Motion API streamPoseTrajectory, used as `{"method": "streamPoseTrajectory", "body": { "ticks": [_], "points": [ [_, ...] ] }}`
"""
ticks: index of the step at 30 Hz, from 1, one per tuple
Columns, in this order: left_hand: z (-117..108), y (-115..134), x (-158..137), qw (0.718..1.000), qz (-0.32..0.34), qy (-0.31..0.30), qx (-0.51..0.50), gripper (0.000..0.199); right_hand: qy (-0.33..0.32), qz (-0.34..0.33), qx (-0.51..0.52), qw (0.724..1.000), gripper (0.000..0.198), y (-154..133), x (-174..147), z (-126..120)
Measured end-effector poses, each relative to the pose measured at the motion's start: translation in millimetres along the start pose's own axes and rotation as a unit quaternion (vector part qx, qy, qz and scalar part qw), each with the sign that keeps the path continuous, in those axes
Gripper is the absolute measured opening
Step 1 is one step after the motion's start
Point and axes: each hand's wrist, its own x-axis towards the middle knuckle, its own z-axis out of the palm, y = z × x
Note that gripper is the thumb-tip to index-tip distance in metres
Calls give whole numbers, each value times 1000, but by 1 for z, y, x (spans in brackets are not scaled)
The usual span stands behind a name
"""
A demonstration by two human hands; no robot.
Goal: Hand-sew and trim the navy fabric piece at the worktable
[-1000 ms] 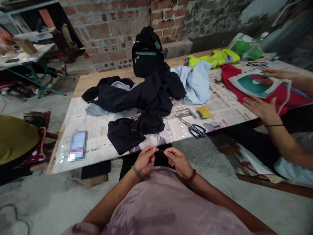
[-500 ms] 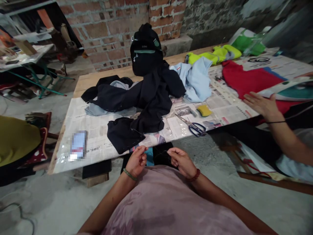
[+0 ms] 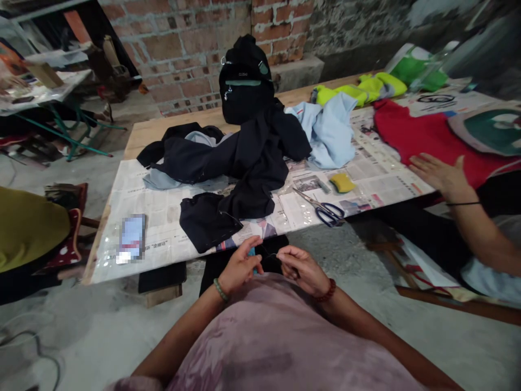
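My right hand (image 3: 303,269) is closed in a pinch on a thin, light sliver that looks like a sewing needle (image 3: 273,254). A fine dark thread, hard to make out, runs near it. Facing it, my left hand (image 3: 241,267) has its fingers stretched out and apart, close to the thread. Both hands are above my lap, in front of the table edge. Just beyond them lies a dark garment (image 3: 211,220) with pale stitches along its border. A pair of scissors (image 3: 321,209) with dark handles rests to the right of it.
Newspaper under clear plastic covers the table (image 3: 163,217). On it are a phone (image 3: 132,239), a yellow sponge (image 3: 342,183), a light blue garment (image 3: 325,130) and a black backpack (image 3: 246,87). At right, a co-worker's hand (image 3: 442,176) lies by red cloth (image 3: 411,130) and an iron (image 3: 488,130).
My left hand has moved right, towards my right hand, and its fingers have gone from a pinch to stretched out. The co-worker's iron has shifted back across the red cloth.
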Motion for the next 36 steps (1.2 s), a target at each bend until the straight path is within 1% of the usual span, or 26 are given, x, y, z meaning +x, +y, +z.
{"method": "streamPoseTrajectory", "body": {
  "ticks": [2, 3, 5, 7, 9, 11, 14, 17, 20, 23, 28, 31, 33, 35, 36],
  "points": [
    [5, -1, -1, 999, -36, -34, 10, 53, 1, -6, -5, 1000, 25, -1, 0, 0],
    [6, -2, 0, 998, -53, -42, 17, 48, 4, -10, -7, 1000, 25, -1, 0, -1],
    [7, -6, 1, 996, -75, -33, 40, 31, 13, -21, -11, 1000, 25, -1, 1, -3],
    [4, -10, 1, 995, -71, -13, 64, 23, 29, -34, -19, 999, 25, -1, 3, -5],
    [2, -10, 0, 995, -56, -2, 79, 22, 51, -45, -25, 997, 24, 0, 4, -6],
    [1, -9, -2, 995, -40, -11, 88, 21, 66, -47, -18, 997, 25, 0, 6, -6],
    [2, -5, -6, 994, -10, -23, 106, 20, 64, -32, 10, 997, 26, 1, 9, -6],
    [2, -4, -8, 992, 8, -18, 122, 20, 62, -22, 30, 997, 27, 2, 11, -6],
    [1, -5, -7, 992, 3, -18, 122, 20, 73, -17, 50, 996, 28, 2, 11, -7],
    [0, -6, -5, 993, -14, -15, 113, 21, 76, -16, 66, 995, 28, 0, 11, -7],
    [0, -5, -3, 995, -50, 5, 88, 23, 77, -13, 72, 994, 30, -1, 11, -5],
    [-2, -5, -3, 993, -69, -2, 99, 21, 90, -24, 35, 995, 30, 0, 11, -5],
    [-4, -5, -3, 989, -56, -10, 138, 18, 115, -40, -7, 992, 30, 3, 12, -6],
    [-5, -5, -4, 983, -32, -5, 181, 15, 152, -65, -81, 983, 28, 5, 12, -9],
    [-5, -5, -5, 980, -23, 1, 198, 15, 166, -86, -137, 973, 26, 6, 12, -11]
  ]
}}
